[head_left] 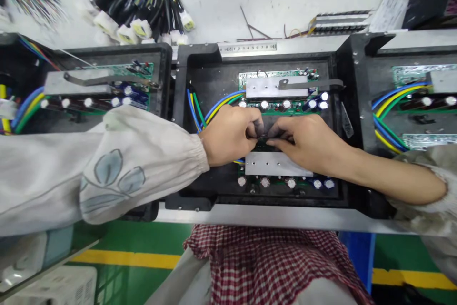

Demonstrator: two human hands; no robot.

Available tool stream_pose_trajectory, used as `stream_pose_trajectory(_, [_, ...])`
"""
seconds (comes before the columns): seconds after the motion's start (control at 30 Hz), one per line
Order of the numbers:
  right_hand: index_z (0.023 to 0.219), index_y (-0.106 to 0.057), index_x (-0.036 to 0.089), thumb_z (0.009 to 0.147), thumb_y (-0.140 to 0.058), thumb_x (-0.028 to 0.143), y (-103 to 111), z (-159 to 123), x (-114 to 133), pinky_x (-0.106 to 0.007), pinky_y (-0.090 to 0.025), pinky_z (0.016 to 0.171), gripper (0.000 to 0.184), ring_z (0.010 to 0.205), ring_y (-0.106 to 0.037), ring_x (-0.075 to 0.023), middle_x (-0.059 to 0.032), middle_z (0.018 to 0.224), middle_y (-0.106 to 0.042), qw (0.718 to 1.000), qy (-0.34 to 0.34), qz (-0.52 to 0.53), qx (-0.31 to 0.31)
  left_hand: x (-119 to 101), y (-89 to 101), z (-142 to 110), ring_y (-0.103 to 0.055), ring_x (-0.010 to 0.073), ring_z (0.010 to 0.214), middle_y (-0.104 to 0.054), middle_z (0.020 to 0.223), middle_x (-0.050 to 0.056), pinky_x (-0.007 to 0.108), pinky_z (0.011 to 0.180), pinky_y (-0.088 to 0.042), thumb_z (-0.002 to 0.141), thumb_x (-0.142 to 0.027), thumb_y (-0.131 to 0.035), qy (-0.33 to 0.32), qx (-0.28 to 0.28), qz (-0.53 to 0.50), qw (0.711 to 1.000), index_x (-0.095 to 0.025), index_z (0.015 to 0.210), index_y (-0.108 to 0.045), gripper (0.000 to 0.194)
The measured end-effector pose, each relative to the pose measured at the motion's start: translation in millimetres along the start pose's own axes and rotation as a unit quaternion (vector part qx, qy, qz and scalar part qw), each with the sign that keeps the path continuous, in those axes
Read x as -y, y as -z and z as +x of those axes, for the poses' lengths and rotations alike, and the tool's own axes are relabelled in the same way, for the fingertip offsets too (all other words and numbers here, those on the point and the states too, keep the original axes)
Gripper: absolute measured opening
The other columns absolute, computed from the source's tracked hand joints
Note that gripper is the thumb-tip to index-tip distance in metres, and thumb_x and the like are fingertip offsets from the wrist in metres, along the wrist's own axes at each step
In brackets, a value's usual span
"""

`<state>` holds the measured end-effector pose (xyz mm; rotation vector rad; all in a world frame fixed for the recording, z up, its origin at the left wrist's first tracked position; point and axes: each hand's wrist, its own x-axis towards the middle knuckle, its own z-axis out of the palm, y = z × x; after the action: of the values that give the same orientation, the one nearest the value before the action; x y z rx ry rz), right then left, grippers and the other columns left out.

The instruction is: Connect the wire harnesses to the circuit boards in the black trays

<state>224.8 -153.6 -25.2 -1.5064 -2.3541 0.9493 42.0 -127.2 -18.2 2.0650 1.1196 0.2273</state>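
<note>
Both hands work close together over a green circuit board [278,107], which lies inside a black housing [194,57]. The left hand [230,136] and the right hand [300,141] are curled, and their fingertips [274,141] come nearly together on a small dark part [262,139]. The fingers cover it, so I cannot tell if they really hold it. This part sits in the narrow space between a far aluminium plate [276,87] and a near aluminium plate [274,163], with round capacitors [285,103] just beyond. Blue, yellow and green wires [217,100] run to the left hand. On the table [221,0], wire harnesses [139,14] with white connectors lie far left.
</note>
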Motion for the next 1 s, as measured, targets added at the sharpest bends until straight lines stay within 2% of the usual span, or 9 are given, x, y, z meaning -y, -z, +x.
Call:
stream_pose_trajectory(0.23, [0.082, -0.068, 0.018, 0.079, -0.062, 0.016, 0.2, 1.1, -0.5, -0.027, -0.045, 0.062, 0.007, 0.066, -0.064, -0.0172, -0.0024, 0.075, -0.070, 1.000, -0.002, -0.012, 0.003, 0.5, 1.7, 2.9, -0.063, 0.0112, 0.060, -0.064, 0.057, -0.006, 0.021, 0.061, -0.045, 0.061, -0.004, -0.057, 0.005, 0.020, 0.009, 1.000, -0.016, 0.068, -0.057, 0.014])
stream_pose_trajectory(0.4, [0.080, -0.067, 0.017, 0.078, -0.063, 0.015, 2.0, 0.7, 0.7, -0.027, -0.046, 0.062, 0.005, 0.068, -0.065, -0.0176, -0.0019, 0.076, -0.070, 1.000, -0.010, 0.021, 0.008, 0.0, -0.6, 6.1, -0.061, 0.0126, 0.061, -0.064, 0.062, -0.004, 0.022, 0.058, -0.041, 0.064, -0.007, -0.056, -0.027, 0.033, 0.083, 0.996, -0.017, 0.073, -0.054, 0.013])
stream_pose_trajectory(0.67, [0.078, -0.067, 0.017, 0.077, -0.061, 0.008, 5.4, 0.4, 1.1, -0.026, -0.049, 0.066, 0.011, 0.075, -0.068, -0.0170, -0.0013, 0.082, -0.073, 0.994, -0.017, 0.106, 0.024, -5.3, 8.6, 15.4, -0.064, 0.0190, 0.065, -0.061, 0.064, 0.001, 0.025, 0.050, -0.034, 0.075, -0.012, -0.050, -0.079, 0.139, 0.201, 0.966, -0.016, 0.094, -0.049, 0.020])
stream_pose_trajectory(0.83, [0.079, -0.069, 0.017, 0.077, -0.059, 0.008, 6.6, 2.2, 1.6, -0.025, -0.049, 0.063, 0.013, 0.071, -0.067, -0.0161, -0.0022, 0.079, -0.073, 0.991, -0.027, 0.121, 0.045, -4.7, 14.5, 17.2, -0.064, 0.0216, 0.064, -0.063, 0.071, 0.004, 0.026, 0.049, -0.033, 0.078, -0.008, -0.046, -0.098, 0.195, 0.182, 0.959, -0.014, 0.101, -0.045, 0.024])
stream_pose_trajectory(1.0, [0.078, -0.068, 0.016, 0.075, -0.058, 0.005, 7.6, 3.9, 1.6, -0.022, -0.048, 0.062, 0.015, 0.065, -0.064, -0.0126, -0.0004, 0.074, -0.071, 0.992, 0.003, 0.122, 0.019, -2.0, 15.6, 17.8, -0.065, 0.0238, 0.067, -0.064, 0.077, 0.005, 0.029, 0.052, -0.038, 0.075, -0.004, -0.045, -0.104, 0.217, 0.154, 0.958, -0.014, 0.103, -0.043, 0.029])
